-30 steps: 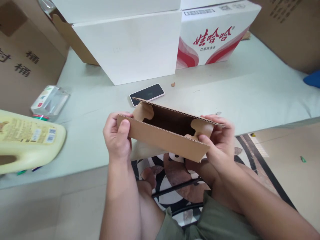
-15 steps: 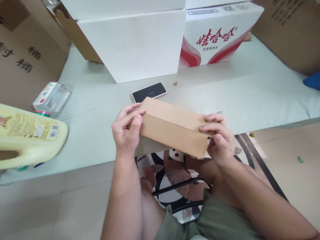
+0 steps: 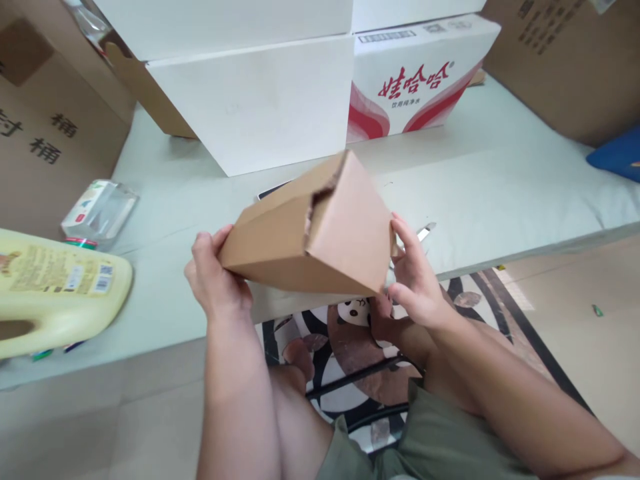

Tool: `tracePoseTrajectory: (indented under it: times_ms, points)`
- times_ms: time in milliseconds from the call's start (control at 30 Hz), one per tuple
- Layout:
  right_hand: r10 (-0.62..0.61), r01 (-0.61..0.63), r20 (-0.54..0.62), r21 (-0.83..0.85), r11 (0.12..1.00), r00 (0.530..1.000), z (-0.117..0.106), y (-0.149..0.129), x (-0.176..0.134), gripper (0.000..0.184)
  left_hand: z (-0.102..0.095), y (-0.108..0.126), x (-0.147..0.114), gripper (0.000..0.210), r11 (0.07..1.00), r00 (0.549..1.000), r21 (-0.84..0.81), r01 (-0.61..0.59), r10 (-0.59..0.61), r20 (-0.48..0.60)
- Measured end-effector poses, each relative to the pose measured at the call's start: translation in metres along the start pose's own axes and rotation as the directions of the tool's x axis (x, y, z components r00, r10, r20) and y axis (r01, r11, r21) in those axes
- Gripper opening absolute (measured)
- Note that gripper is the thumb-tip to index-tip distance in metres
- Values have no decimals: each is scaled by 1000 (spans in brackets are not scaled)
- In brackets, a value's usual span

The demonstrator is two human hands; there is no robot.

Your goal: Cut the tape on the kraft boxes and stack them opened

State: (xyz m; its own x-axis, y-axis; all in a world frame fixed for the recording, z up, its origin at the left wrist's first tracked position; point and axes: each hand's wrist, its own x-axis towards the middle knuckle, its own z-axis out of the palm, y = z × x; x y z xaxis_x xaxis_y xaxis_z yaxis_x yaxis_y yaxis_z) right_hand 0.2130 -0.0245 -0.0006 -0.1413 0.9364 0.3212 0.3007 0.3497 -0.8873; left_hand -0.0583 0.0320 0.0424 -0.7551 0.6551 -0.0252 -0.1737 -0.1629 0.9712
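A small brown cardboard box [image 3: 280, 247] is held tilted above the table's front edge, its end flap [image 3: 350, 227] raised toward me with a ragged, torn-looking edge. My left hand [image 3: 215, 273] grips the box's left end, thumb and fingers wrapped round it. At the right side, my right hand [image 3: 415, 273] holds the edge of the flap between thumb and fingers. Just past the right fingers lies a small shiny metal piece [image 3: 426, 231], too little of it showing to name. Behind the box, a phone [image 3: 273, 191] is mostly covered.
White cartons [image 3: 250, 107] and a red-and-white water carton [image 3: 415, 93] stand along the back of the table [image 3: 500, 193]. To the left are a yellow jug [image 3: 65, 287], a clear plastic container [image 3: 103, 210] and a big brown carton [image 3: 45, 120]. Another brown carton [image 3: 565, 73] is at right.
The box has been turned so its torn-edged end flap now faces up toward me. My left hand has shifted left and down; the right hand now grips the flap's edge. The phone is more hidden.
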Motion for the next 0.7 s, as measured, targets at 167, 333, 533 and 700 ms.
tracePoseTrajectory:
  times_ms: [167,333,533,700]
  points:
    - [-71,48,-206,-115,992,976,5,-4,-7,96,-13,-15,5,63,965,963,241,107,-161,217]
    - [-111,43,-423,-168,985,899,1,3,-2,90,-19,-26,2,73,919,727,393,-32,-248,640]
    - [-77,33,-348,-131,991,934,-2,5,2,61,-6,-24,-14,71,839,591,544,32,-455,667]
    - [-221,189,-215,-160,969,951,-3,-8,0,42,-4,-22,-21,66,783,429,622,9,-565,705]
